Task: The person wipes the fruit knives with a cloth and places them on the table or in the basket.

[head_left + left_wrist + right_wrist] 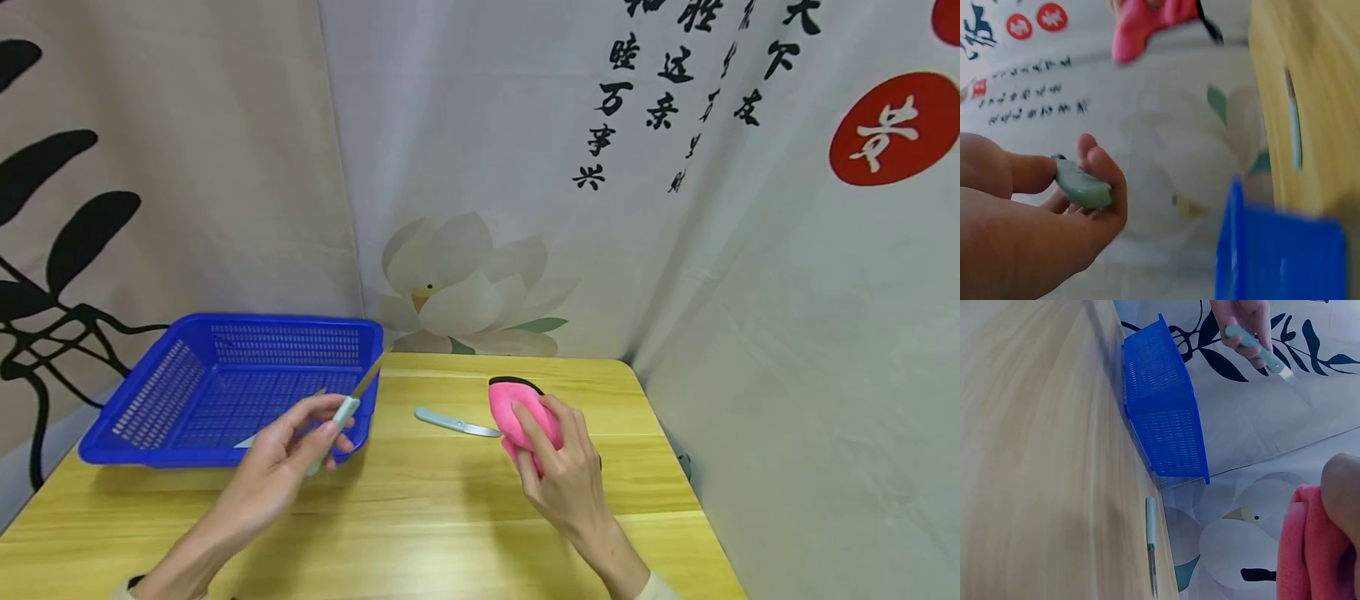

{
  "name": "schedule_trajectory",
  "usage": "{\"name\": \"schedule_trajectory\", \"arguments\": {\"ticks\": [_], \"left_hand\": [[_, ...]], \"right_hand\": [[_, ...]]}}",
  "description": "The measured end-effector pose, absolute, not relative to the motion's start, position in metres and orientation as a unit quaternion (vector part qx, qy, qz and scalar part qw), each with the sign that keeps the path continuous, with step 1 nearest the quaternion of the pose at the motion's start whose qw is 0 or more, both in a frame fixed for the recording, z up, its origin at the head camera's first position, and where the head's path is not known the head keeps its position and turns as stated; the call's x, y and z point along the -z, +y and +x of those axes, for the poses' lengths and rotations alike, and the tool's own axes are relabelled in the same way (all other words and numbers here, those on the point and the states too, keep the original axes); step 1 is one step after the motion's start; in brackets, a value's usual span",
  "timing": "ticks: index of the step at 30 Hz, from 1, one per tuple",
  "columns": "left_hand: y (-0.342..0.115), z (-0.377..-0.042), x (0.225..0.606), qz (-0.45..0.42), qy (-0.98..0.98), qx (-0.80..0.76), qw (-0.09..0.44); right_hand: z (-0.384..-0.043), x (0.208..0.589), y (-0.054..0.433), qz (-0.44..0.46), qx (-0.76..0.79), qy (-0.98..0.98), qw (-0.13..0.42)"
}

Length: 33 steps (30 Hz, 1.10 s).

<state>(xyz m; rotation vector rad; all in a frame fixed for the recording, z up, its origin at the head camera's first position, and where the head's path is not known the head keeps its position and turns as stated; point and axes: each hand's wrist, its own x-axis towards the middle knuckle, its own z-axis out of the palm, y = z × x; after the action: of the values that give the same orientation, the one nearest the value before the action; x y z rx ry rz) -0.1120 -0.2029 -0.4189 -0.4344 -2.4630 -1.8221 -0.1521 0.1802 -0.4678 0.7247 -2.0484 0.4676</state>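
Note:
My left hand (288,446) grips a small knife (347,412) by its pale mint handle, above the front right of the blue basket. The blade points up and away to the right. In the left wrist view the handle (1082,186) sits between thumb and fingers. On the right, my right hand (562,475) holds a folded pink cloth (525,408) with a black edge, above the table. A second knife (453,422) with a pale blue-green handle lies on the table, its blade tip next to the cloth in the head view.
The blue plastic basket (285,327) stands at the table's left. A pale pointed piece (244,442) shows at its front, partly hidden by my left hand. The wooden table (420,533) ends at a printed curtain (480,125) behind and to the right.

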Motion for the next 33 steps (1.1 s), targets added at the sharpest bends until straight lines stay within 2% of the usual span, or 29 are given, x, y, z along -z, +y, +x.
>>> {"name": "schedule_trajectory", "arguments": {"ticks": [6,15,20,33], "left_hand": [[-0.247,-0.140,0.408,-0.120,-0.877,0.464,0.029],[-0.298,-0.182,0.414,-0.144,-0.935,0.321,0.044],[-0.319,-0.200,0.420,-0.148,-0.950,0.275,0.015],[-0.344,-0.232,0.434,-0.155,-0.964,0.216,0.006]], "right_hand": [[-0.144,0.473,0.186,0.283,-0.188,-0.834,0.434],[-0.139,0.476,0.192,0.280,-0.183,-0.836,0.435],[-0.138,0.477,0.193,0.283,-0.180,-0.837,0.432],[-0.137,0.482,0.194,0.287,-0.175,-0.844,0.418]]}}
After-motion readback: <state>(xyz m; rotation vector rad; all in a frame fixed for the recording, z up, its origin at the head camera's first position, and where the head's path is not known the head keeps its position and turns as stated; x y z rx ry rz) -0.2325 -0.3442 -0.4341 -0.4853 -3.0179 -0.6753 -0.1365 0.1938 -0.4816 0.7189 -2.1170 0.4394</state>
